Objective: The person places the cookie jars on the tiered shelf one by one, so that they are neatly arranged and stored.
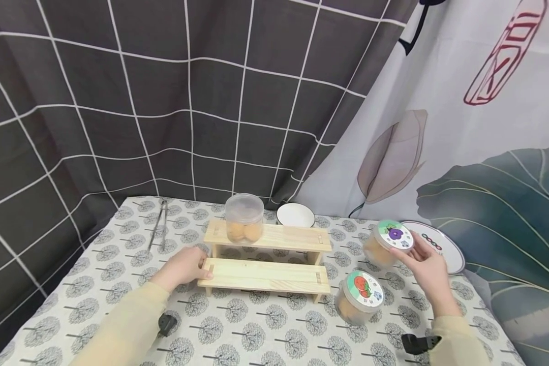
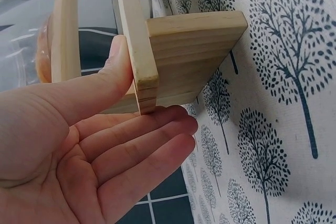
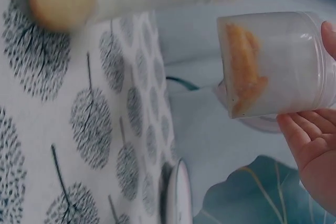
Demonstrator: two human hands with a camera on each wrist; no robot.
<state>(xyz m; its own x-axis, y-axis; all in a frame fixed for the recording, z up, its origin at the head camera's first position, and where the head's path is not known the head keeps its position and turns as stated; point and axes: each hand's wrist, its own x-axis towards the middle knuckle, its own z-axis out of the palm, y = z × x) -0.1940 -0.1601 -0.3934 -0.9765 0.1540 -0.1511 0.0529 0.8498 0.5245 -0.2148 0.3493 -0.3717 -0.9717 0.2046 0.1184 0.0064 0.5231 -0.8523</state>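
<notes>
My left hand (image 1: 183, 267) pinches the left end of a two-tier wooden stand (image 1: 267, 276), thumb on top of the lower board and fingers below, as the left wrist view shows. In my right hand (image 1: 427, 269) is a clear plastic jar (image 3: 286, 66) with an eggplant picture on its lid (image 1: 395, 235), gripped near the lid and lifted off the cloth. Orange-yellow pieces lie in its bottom. A second jar (image 1: 358, 310), with a tomato picture on its lid, stands on the cloth right of the stand. Another jar (image 1: 244, 211) with a plain lid sits on the upper board.
Metal tongs (image 1: 159, 226) lie at the back left of the tree-patterned tablecloth (image 1: 251, 333). Behind the stand is a small white bowl (image 1: 296, 215). A dark-rimmed white plate (image 1: 450, 249) lies at the right edge behind my right hand. Curtains hang along the back.
</notes>
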